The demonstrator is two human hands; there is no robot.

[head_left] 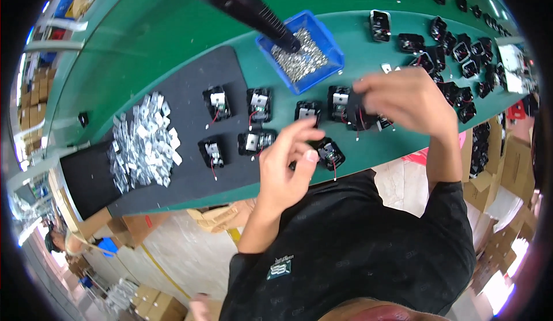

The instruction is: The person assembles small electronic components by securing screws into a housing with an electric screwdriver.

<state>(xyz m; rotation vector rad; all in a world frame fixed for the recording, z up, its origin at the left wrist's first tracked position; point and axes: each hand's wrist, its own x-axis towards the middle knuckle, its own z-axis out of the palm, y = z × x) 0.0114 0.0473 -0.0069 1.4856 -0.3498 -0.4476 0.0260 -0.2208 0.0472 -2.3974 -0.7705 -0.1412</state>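
Blurred fingers leave the right hand (403, 99) hard to read: they bend down toward a dark unit (357, 113), and I cannot tell whether they close on it or only hover beside it. Left hand (291, 165) is partly open, its fingers loosely curled and the thumb parted from them, with nothing seen between; whether it touches the units under it is hidden.

The dark unit at the right fingertips lies just beside a unit with a white plate (340, 98), toward the front middle of the green bench (374, 145). Next to the left hand, another unit (331, 154) sits tilted near the bench edge, a thin wire trailing from it. More units stand to the left in two loose rows, some on the black mat (190, 79).

Beyond the hands is a blue tray (335, 47) of small metal parts (302, 61), with a black tool (247, 7) hanging tip-down over it. Metal plates (144, 139) lie heaped on the mat; further black units (461, 50) crowd the bench's right end.
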